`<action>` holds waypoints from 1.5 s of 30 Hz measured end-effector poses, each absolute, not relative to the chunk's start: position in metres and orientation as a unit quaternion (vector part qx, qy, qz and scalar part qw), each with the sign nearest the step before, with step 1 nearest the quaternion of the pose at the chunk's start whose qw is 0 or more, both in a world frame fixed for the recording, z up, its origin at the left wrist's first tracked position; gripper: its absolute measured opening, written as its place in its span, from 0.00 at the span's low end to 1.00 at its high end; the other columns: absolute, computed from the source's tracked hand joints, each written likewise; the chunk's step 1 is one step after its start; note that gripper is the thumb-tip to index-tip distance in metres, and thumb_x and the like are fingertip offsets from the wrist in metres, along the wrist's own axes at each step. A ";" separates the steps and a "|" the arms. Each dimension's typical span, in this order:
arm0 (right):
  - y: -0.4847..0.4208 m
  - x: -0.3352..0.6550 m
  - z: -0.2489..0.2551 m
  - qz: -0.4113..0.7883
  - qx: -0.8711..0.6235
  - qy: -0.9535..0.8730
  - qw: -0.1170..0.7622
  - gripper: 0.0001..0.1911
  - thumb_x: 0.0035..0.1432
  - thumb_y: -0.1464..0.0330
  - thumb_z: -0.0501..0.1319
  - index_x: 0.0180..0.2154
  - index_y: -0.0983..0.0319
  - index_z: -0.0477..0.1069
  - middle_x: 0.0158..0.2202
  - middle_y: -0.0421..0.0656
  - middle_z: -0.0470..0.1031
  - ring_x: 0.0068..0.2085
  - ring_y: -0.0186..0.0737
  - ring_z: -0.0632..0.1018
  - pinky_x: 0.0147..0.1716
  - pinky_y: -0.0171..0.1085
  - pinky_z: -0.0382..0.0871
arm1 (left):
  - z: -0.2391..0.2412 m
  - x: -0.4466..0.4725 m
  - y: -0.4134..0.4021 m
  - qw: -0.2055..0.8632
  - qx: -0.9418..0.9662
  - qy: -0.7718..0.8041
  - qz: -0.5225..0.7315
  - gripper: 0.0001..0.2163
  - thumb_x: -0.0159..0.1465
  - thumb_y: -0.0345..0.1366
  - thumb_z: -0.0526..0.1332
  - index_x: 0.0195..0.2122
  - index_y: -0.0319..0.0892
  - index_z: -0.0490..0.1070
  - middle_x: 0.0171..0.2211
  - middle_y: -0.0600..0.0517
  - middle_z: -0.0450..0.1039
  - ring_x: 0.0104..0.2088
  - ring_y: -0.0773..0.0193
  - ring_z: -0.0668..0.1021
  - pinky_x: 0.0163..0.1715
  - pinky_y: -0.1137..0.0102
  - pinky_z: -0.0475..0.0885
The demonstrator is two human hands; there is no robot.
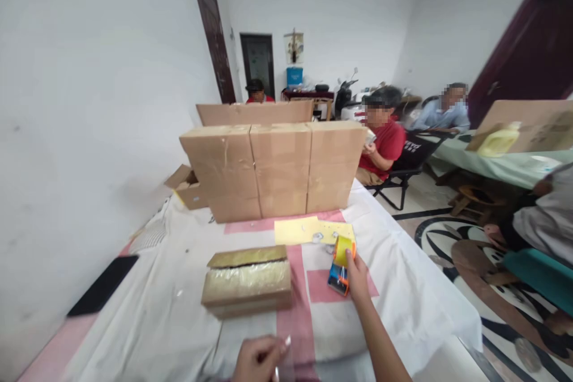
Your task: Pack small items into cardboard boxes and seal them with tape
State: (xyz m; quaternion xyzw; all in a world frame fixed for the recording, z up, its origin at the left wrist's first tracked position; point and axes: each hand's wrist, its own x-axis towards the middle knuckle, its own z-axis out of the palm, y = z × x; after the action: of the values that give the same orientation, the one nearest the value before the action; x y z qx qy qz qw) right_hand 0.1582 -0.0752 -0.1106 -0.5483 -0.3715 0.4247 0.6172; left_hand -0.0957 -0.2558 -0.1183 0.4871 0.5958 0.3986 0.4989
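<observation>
My right hand [358,277] reaches across the table and grips a tape dispenser [341,264] with a yellow roll and an orange and blue frame. My left hand [258,359] is low at the frame's bottom edge, fingers pinched on what looks like a clear strip of tape. A small cardboard box [248,280], taped along its top, lies between the two hands on the white and pink cloth [156,322].
Three sealed cardboard boxes [275,168] stand in a row at the table's far end, with an open box [188,188] at their left. Yellow paper sheets [313,230] lie before them. A black phone [104,291] lies at left. Other people sit behind and at right.
</observation>
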 end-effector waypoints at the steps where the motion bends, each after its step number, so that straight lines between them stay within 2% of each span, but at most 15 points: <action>1: -0.080 0.158 -0.109 0.393 -0.557 -0.368 0.633 0.27 0.50 0.48 0.67 0.39 0.65 0.73 0.35 0.44 0.76 0.35 0.43 0.75 0.34 0.39 0.69 | -0.107 -0.101 -0.258 0.502 0.479 0.598 0.401 0.33 0.55 0.69 0.59 0.21 0.39 0.76 0.14 0.54 0.63 0.17 0.69 0.63 0.20 0.73 0.58; 4: -0.103 0.146 -0.094 0.228 -0.568 -0.343 0.712 0.19 0.53 0.57 0.67 0.41 0.62 0.68 0.37 0.40 0.70 0.37 0.38 0.72 0.40 0.37 0.68 | -0.076 -0.117 -0.259 0.468 0.465 0.610 0.439 0.27 0.58 0.62 0.62 0.25 0.39 0.79 0.12 0.55 0.64 0.16 0.69 0.64 0.20 0.73 0.62; 6: -0.126 0.129 -0.078 0.200 -0.533 -0.388 0.725 0.10 0.58 0.61 0.64 0.38 0.60 0.68 0.35 0.38 0.69 0.36 0.36 0.72 0.40 0.37 0.67 | -0.063 -0.125 -0.255 0.450 0.455 0.616 0.460 0.23 0.61 0.56 0.63 0.28 0.39 0.81 0.11 0.56 0.63 0.15 0.69 0.64 0.19 0.74 0.61; 9: -0.163 0.095 -0.046 0.290 -0.448 -0.546 0.646 0.06 0.62 0.66 0.62 0.32 0.60 0.70 0.30 0.39 0.70 0.33 0.37 0.73 0.36 0.36 0.67 | -0.052 -0.130 -0.247 0.456 0.451 0.594 0.485 0.20 0.62 0.53 0.63 0.35 0.38 0.82 0.11 0.58 0.63 0.14 0.71 0.63 0.17 0.75 0.59; 11: -0.182 0.073 -0.026 0.367 -0.392 -0.639 0.550 0.02 0.61 0.68 0.63 0.36 0.59 0.73 0.30 0.38 0.72 0.32 0.36 0.73 0.34 0.35 0.67 | -0.045 -0.129 -0.245 0.455 0.466 0.576 0.493 0.19 0.65 0.51 0.62 0.37 0.38 0.82 0.12 0.59 0.64 0.14 0.72 0.63 0.18 0.76 0.60; 14: -0.195 0.049 -0.006 0.436 -0.369 -0.693 0.439 0.08 0.59 0.68 0.65 0.42 0.59 0.75 0.28 0.37 0.71 0.29 0.34 0.71 0.31 0.34 0.65 | -0.034 -0.126 -0.243 0.434 0.512 0.555 0.491 0.18 0.68 0.48 0.59 0.39 0.39 0.81 0.12 0.59 0.64 0.14 0.72 0.64 0.19 0.76 0.61; 18: -0.196 0.037 -0.001 0.467 -0.387 -0.689 0.397 0.05 0.62 0.66 0.63 0.35 0.61 0.74 0.25 0.36 0.67 0.26 0.32 0.67 0.27 0.32 0.61 | -0.024 -0.125 -0.244 0.390 0.559 0.554 0.478 0.18 0.70 0.46 0.57 0.34 0.39 0.81 0.13 0.59 0.65 0.16 0.72 0.66 0.21 0.76 0.63; 25: -0.210 0.030 -0.009 0.471 -0.419 -0.661 0.407 0.12 0.64 0.63 0.61 0.28 0.61 0.70 0.21 0.34 0.62 0.23 0.30 0.61 0.25 0.33 0.56 | -0.011 -0.126 -0.248 0.299 0.559 0.634 0.443 0.15 0.69 0.43 0.58 0.35 0.43 0.82 0.19 0.56 0.73 0.23 0.68 0.72 0.28 0.75 0.66; 29: -0.205 0.025 -0.007 0.499 -0.422 -0.632 0.416 0.12 0.61 0.63 0.63 0.26 0.61 0.70 0.19 0.33 0.59 0.22 0.30 0.58 0.23 0.32 0.53 | -0.009 -0.141 -0.248 0.257 0.564 0.679 0.394 0.17 0.68 0.45 0.59 0.29 0.41 0.80 0.21 0.56 0.74 0.23 0.69 0.71 0.26 0.74 0.62; 33: -0.186 0.035 0.008 0.478 -0.429 -0.599 0.478 0.10 0.58 0.65 0.64 0.26 0.61 0.71 0.20 0.34 0.63 0.22 0.30 0.60 0.23 0.32 0.54 | -0.008 -0.182 -0.248 0.047 0.517 0.775 0.362 0.17 0.69 0.45 0.58 0.29 0.41 0.78 0.18 0.56 0.70 0.21 0.68 0.69 0.27 0.70 0.59; 35: -0.175 0.040 0.018 0.480 -0.418 -0.604 0.479 0.09 0.57 0.66 0.66 0.26 0.61 0.73 0.22 0.35 0.66 0.24 0.31 0.62 0.25 0.33 0.56 | -0.007 -0.200 -0.245 -0.057 0.553 0.753 0.351 0.15 0.70 0.43 0.57 0.33 0.42 0.79 0.23 0.54 0.76 0.26 0.65 0.74 0.33 0.67 0.62; 37: -0.163 0.040 0.026 0.507 -0.389 -0.617 0.459 0.08 0.56 0.66 0.67 0.26 0.60 0.74 0.23 0.36 0.67 0.25 0.32 0.64 0.27 0.34 0.57 | -0.007 -0.209 -0.239 -0.101 0.624 0.703 0.327 0.11 0.71 0.41 0.58 0.43 0.43 0.79 0.37 0.50 0.82 0.38 0.59 0.80 0.43 0.64 0.63; 40: -0.145 0.027 0.031 0.550 -0.330 -0.634 0.433 0.05 0.54 0.66 0.69 0.27 0.58 0.77 0.25 0.37 0.69 0.29 0.35 0.68 0.31 0.36 0.61 | -0.011 -0.205 -0.226 -0.064 0.697 0.661 0.271 0.20 0.71 0.43 0.57 0.62 0.45 0.67 0.56 0.44 0.77 0.57 0.53 0.76 0.57 0.56 0.58; 43: -0.124 0.003 0.024 0.522 -0.326 -0.664 0.424 0.04 0.52 0.66 0.70 0.26 0.57 0.78 0.30 0.38 0.69 0.37 0.39 0.72 0.41 0.40 0.64 | -0.020 -0.198 -0.217 -0.001 0.691 0.676 0.255 0.30 0.73 0.44 0.54 0.72 0.43 0.47 0.59 0.42 0.74 0.61 0.53 0.73 0.62 0.50 0.52; 45: -0.111 -0.013 0.015 0.460 -0.382 -0.693 0.403 0.05 0.51 0.66 0.70 0.25 0.57 0.79 0.35 0.41 0.72 0.44 0.43 0.72 0.50 0.45 0.62 | -0.028 -0.196 -0.215 0.010 0.683 0.684 0.256 0.29 0.74 0.43 0.52 0.73 0.44 0.44 0.59 0.43 0.74 0.62 0.52 0.72 0.63 0.48 0.51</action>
State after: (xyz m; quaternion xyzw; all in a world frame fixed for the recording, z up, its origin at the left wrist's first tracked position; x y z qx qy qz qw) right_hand -0.0128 -0.1108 0.0146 -0.3817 -0.6931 0.4602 0.4026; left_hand -0.1965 -0.2149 -0.0276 0.6832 0.6837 0.2563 0.0103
